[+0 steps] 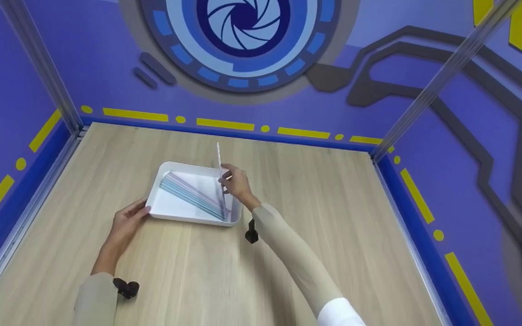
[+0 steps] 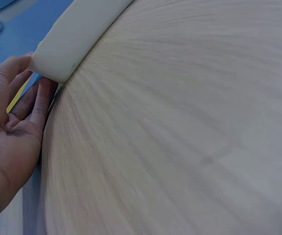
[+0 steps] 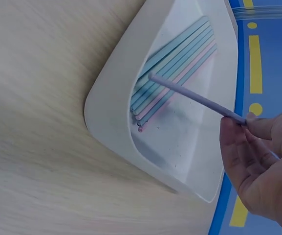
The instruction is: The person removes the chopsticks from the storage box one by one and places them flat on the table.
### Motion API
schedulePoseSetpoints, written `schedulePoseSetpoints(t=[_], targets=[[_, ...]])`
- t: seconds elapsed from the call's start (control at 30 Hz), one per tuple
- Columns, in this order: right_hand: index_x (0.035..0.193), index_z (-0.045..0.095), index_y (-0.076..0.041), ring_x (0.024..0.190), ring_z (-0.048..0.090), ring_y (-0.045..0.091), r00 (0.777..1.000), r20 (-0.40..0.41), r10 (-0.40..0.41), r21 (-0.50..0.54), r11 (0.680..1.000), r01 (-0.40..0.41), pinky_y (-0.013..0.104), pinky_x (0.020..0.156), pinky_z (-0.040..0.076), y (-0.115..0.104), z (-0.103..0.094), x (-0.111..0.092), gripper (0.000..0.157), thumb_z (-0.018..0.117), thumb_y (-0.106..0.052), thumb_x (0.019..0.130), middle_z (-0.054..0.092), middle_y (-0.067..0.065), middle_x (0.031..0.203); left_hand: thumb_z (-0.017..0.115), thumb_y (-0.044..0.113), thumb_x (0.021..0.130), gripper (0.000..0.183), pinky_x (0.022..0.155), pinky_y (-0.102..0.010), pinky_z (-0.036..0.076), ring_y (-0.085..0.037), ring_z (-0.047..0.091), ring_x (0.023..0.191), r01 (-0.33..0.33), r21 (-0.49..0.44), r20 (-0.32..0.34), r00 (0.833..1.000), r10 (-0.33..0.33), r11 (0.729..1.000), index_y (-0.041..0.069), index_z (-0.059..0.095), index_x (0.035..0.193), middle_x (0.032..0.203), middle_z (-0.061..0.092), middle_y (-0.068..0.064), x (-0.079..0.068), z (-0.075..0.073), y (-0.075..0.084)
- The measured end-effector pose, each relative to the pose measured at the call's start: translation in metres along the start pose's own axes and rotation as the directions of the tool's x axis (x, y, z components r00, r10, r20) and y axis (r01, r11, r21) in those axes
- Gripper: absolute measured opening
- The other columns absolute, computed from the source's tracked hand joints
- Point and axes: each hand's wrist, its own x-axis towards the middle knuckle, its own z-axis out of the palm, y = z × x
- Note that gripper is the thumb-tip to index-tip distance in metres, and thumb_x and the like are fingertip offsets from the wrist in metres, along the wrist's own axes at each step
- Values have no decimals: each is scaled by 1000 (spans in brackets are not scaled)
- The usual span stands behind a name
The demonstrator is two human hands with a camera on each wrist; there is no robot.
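Note:
A white tray [image 1: 187, 219] lies on the wooden table, several pale blue, green and pink straws [image 1: 190, 197] slanting across its floor. My left hand [image 1: 125, 225] grips the tray's near left corner; in the left wrist view the thumb is on the wall [image 2: 67, 41] and fingers reach under the corner. Over the tray's right side, my right hand [image 1: 237, 183] pinches a pale lilac straw [image 3: 199, 99] between thumb and fingertips. That straw stands nearly upright in the head view. Seen from the right wrist, its free end overlaps the lying straws; whether it touches them I cannot tell.
The wooden tabletop [image 1: 333, 217] surrounds the tray. Blue printed panels [image 1: 288, 108] wall in the back and both sides, with metal posts [image 1: 442, 81] at the corners. A black wrist mount [image 1: 252, 232] hangs under the right sleeve.

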Motion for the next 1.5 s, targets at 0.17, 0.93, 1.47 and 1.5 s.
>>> schedulePoseSetpoints(t=[0.17, 0.93, 1.47, 1.5], targets=[[141, 54, 5, 85, 75, 38, 999, -9, 33, 73, 997, -32, 28, 59, 63, 4, -12, -2, 50, 65, 9, 93, 72, 25, 102, 64, 38, 101, 66, 122, -29, 35, -27, 31, 155, -13, 0, 8, 1000, 13, 1000, 10, 40, 156, 165, 36, -11, 2, 2, 1], [142, 51, 7, 76, 68, 22, 964, -6, 266, 164, 951, -262, 43, 75, 65, 47, -75, -27, 49, 61, 9, 95, 66, 15, 97, 64, 38, 102, 66, 123, -34, 33, -27, 32, 154, 29, 16, -13, 1000, -28, 999, 11, 39, 157, 166, 35, -11, 1, 0, 3], [139, 59, 3, 84, 73, 26, 931, 6, 365, -33, 930, -365, 28, 68, 62, 72, -76, -43, 50, 71, 5, 90, 71, 18, 106, 62, 37, 103, 64, 122, -30, 35, -27, 32, 154, 23, 13, -2, 1000, -23, 1000, 11, 40, 157, 166, 36, -10, 0, 0, 3], [138, 59, 3, 83, 73, 25, 932, -1, 362, -43, 931, -362, 28, 68, 62, 72, -76, -44, 50, 72, 4, 90, 71, 18, 106, 62, 37, 102, 65, 121, -28, 36, -27, 32, 154, 23, 14, -1, 1000, -23, 1000, 10, 40, 157, 166, 35, -10, -1, 0, 4]])
